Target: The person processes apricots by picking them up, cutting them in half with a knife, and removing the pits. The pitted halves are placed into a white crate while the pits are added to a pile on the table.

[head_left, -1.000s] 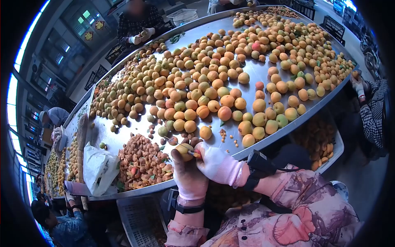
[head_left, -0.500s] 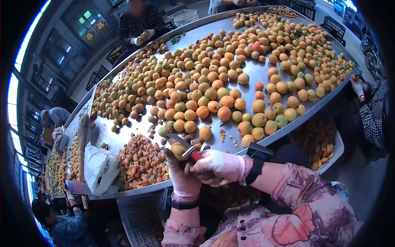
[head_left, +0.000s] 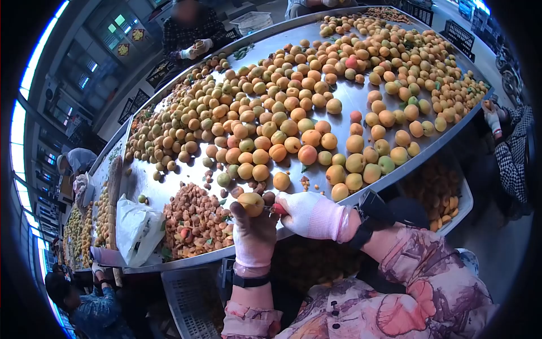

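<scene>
My left hand [head_left: 252, 234], in a light glove with dark-stained fingers, holds a yellow-orange apricot [head_left: 250, 204] at the near edge of the metal table. Right beside it, my gloved right hand [head_left: 307, 214] is closed round a red-handled knife [head_left: 279, 209], whose blade is mostly hidden by the fruit. Many whole apricots [head_left: 276, 121] are spread over the table [head_left: 169, 198] beyond my hands. To the left of my left hand lies a heap of brown pits [head_left: 195, 220].
A white plastic bag [head_left: 135, 229] lies at the table's left end. Crates holding apricot pieces [head_left: 435, 195] stand below the near edge. Other people work round the table, one at the far side [head_left: 189, 34] and one at the right [head_left: 511, 152].
My right hand has moved slightly right and up, away from my left palm. The apricot in my left hand is turned and raised a little, and the blade no longer shows above it.
</scene>
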Demonstrator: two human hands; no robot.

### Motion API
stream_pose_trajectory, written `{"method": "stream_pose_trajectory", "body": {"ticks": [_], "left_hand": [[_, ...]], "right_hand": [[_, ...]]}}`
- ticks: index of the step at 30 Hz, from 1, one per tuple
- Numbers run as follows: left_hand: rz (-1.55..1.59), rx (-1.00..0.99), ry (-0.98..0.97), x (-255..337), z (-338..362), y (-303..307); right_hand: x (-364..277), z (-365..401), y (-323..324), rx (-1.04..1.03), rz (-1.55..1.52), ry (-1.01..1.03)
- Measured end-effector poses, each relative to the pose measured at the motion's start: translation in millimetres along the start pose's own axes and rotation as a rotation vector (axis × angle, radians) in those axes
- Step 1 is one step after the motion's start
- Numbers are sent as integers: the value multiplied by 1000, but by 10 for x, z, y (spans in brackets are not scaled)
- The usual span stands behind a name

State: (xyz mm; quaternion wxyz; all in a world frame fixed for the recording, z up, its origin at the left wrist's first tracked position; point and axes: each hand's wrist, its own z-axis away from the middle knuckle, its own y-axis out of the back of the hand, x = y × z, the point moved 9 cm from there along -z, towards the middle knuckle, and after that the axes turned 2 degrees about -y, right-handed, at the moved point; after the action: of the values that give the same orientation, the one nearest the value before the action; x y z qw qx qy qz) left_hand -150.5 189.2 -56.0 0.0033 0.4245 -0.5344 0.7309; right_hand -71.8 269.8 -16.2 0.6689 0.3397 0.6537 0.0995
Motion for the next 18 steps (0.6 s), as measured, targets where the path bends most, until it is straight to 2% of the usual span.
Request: {"method": "stream_pose_trajectory", "body": {"ticks": [5,8,18], "left_hand": [[-62,-34,-12,46,-4,99],[-211,-28,-76,135,3,123],[-580,-63,-131,339,55,-9]], "right_hand": [[58,4,-29,-37,58,-106],[90,9,-51,-71,88,-134],[132,-13,-103,-123,139,-142]]}}
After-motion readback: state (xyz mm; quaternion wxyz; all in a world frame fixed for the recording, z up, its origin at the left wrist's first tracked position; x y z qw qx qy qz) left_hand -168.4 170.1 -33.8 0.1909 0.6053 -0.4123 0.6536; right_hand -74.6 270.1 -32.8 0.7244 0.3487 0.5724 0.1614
